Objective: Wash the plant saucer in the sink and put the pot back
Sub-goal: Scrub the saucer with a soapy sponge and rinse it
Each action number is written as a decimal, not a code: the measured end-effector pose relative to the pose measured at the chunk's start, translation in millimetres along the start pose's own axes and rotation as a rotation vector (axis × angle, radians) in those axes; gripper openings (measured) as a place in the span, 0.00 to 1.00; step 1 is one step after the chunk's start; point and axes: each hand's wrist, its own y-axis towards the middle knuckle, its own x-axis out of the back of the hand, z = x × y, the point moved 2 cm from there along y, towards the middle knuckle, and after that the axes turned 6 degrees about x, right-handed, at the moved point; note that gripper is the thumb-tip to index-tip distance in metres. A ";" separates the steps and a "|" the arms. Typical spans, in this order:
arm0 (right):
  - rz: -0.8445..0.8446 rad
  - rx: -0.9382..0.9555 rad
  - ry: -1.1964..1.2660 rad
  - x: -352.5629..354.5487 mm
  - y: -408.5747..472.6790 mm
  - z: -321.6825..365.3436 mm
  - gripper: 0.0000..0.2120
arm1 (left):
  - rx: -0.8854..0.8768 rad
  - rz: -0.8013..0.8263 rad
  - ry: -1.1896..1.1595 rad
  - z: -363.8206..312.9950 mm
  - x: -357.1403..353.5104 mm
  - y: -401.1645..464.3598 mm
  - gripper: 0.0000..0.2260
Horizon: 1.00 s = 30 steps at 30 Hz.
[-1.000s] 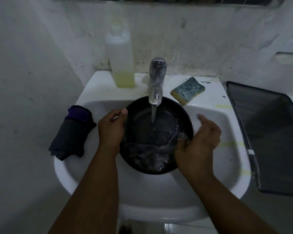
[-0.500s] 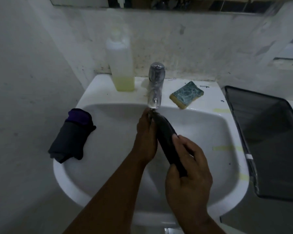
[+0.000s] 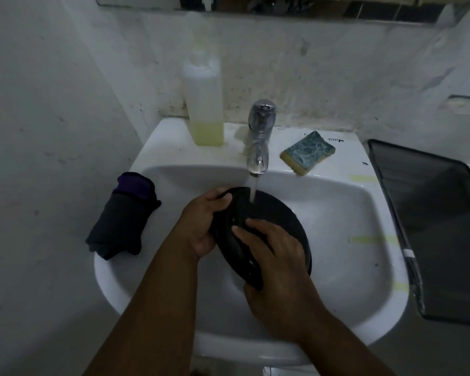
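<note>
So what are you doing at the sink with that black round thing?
A person is rinsing a black plant saucer in the white sink. The left hand grips its upper edge and the right hand holds its lower part, fingers across its face. It is tilted under the water running from the tap. The sponge and the soap bottle sit unused on the ledge. No pot is in view.

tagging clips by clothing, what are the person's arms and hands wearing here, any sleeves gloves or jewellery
Nothing worn shows. Both forearms are bare as far as the bottom edge of the picture, with no sleeves in view. The left hand and right hand have no gloves, and no rings, watch or bracelets are visible in the dim light.
</note>
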 end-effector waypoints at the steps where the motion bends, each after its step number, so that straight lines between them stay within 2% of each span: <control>1: 0.093 -0.023 -0.014 0.8 1.1 -3.0 0.44 | 0.007 0.013 0.017 -0.3 0.4 0.1 0.11; 3: 0.221 -0.088 0.004 2.3 3.2 -10.5 0.44 | 0.023 0.022 0.036 0.5 1.2 2.5 0.12; 4: 0.218 -0.128 0.021 3.7 4.7 -14.6 0.41 | 0.026 0.022 0.041 1.2 1.9 4.2 0.13; 9: -0.038 -0.562 0.032 12.3 18.3 -32.7 0.26 | 0.047 0.042 -0.022 -1.5 7.4 5.0 0.15; 12: -0.122 -0.746 0.204 12.3 24.8 -38.6 0.29 | 0.018 -0.051 0.008 -2.2 12.5 6.8 0.16; 14: -0.138 -0.785 0.229 11.2 26.1 -41.5 0.33 | -0.108 -0.238 0.264 -1.3 14.3 10.4 0.15; 16: -0.181 -0.793 0.242 11.3 27.9 -44.4 0.34 | -0.268 -0.383 0.740 2.1 5.5 9.2 0.12; 17: -0.201 -0.796 0.243 11.8 29.1 -45.3 0.33 | -0.304 -0.402 0.993 7.7 -3.9 9.1 0.12; 18: -0.214 -0.801 0.241 11.9 29.9 -45.9 0.31 | -0.321 -0.402 1.209 14.7 -13.7 10.0 0.18; 20: -0.222 -0.809 0.237 12.1 31.1 -46.0 0.27 | -0.407 -0.328 1.469 29.4 -35.6 11.3 0.28; 22: -0.254 -0.806 0.258 11.6 31.2 -45.4 0.22 | -0.537 -0.225 1.563 36.5 -46.7 15.3 0.30; 23: -0.275 -0.803 0.272 10.8 31.6 -45.4 0.21 | -0.570 -0.230 1.552 33.1 -47.6 17.3 0.27; 25: -0.296 -0.768 0.265 9.9 33.5 -43.9 0.18 | -0.487 -0.327 1.485 25.6 -41.0 24.0 0.25; 27: -0.313 -0.739 0.252 10.7 35.3 -41.4 0.17 | -0.382 -0.360 1.483 23.1 -38.0 26.5 0.30; 30: -0.363 -0.729 0.272 15.0 36.7 -41.3 0.15 | -0.477 -0.301 1.522 25.4 -39.0 22.4 0.30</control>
